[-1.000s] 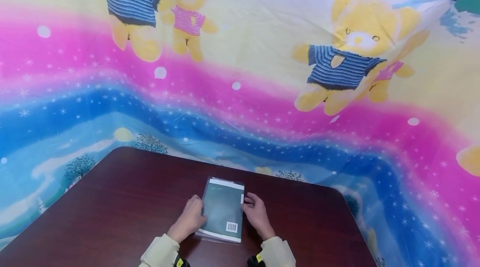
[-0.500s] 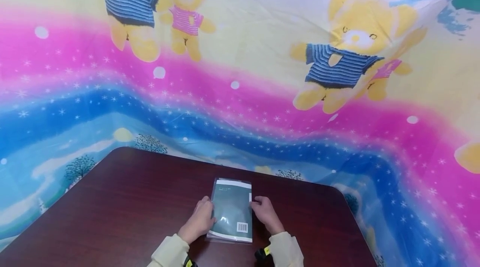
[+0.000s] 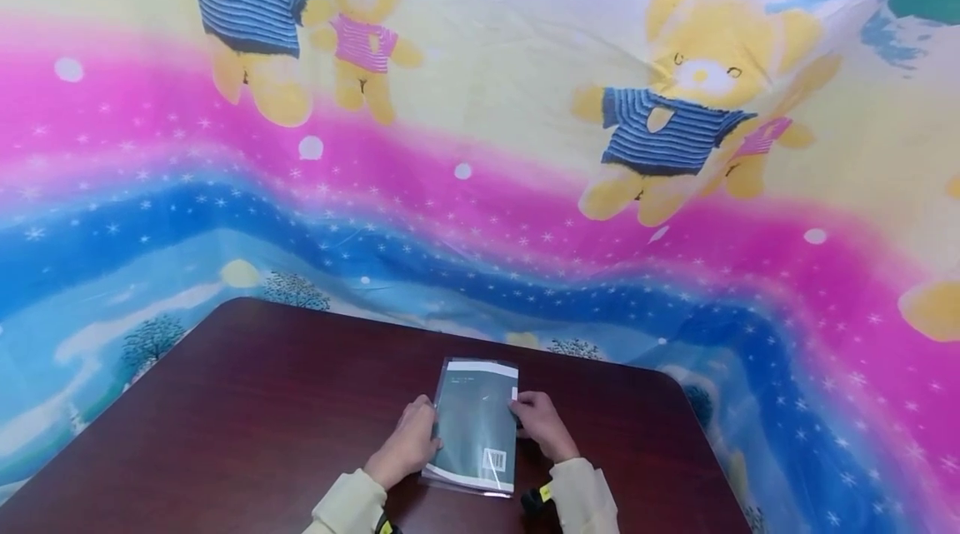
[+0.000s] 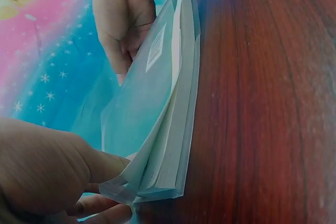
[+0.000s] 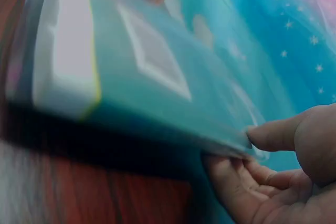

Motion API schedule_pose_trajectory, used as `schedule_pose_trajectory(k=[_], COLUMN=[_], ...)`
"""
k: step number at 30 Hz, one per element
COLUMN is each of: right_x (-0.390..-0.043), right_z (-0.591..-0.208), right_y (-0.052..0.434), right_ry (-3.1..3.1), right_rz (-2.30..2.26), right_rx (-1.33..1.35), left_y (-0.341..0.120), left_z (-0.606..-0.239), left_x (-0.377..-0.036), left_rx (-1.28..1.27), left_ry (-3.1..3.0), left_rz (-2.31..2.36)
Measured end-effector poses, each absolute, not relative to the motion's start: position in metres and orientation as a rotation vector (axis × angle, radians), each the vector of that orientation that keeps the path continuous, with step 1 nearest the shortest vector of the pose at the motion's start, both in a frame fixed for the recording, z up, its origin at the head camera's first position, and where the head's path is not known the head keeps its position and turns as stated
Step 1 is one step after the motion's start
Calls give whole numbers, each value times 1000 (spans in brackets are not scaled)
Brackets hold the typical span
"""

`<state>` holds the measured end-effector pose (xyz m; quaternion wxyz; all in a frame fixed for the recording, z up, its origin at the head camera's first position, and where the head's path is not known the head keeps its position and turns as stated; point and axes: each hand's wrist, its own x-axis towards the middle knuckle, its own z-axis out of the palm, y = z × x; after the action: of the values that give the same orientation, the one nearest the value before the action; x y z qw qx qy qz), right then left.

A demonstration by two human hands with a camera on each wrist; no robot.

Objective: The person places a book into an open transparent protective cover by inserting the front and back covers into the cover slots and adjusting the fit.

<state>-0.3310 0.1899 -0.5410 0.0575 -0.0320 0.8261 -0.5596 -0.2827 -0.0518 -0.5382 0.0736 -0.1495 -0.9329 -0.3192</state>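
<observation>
Lying near the near edge of the dark reddish-brown wooden table (image 3: pixel 247 401), a thin teal-covered book in a clear plastic sleeve (image 3: pixel 477 430) sits between both hands, its barcode corner toward the person. The left hand (image 3: pixel 410 441) grips the book's left long edge, thumb on the cover and fingers curled beneath, as the left wrist view (image 4: pixel 47 171) shows at the near corner. The right hand (image 3: pixel 542 424) pinches the right long edge, thumb on top and fingers tucked under, seen close in the right wrist view (image 5: pixel 283 156). That same view shows the right side lifted slightly off the table. Behind the table hangs a bright cloth printed with yellow teddy bears, pink and blue bands (image 3: pixel 480 151).
</observation>
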Motion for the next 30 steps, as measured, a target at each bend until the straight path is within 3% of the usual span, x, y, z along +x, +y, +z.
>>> schedule_pose_trajectory(k=[30], right_x=[-334], right_z=[-558], right_y=[203], right_ry=[2362], right_rz=[-1997], right_rx=[-291], left_y=[-46], left_z=[-540], left_x=[-277], left_rx=[-517], left_ry=[-2718], left_rz=[-1091])
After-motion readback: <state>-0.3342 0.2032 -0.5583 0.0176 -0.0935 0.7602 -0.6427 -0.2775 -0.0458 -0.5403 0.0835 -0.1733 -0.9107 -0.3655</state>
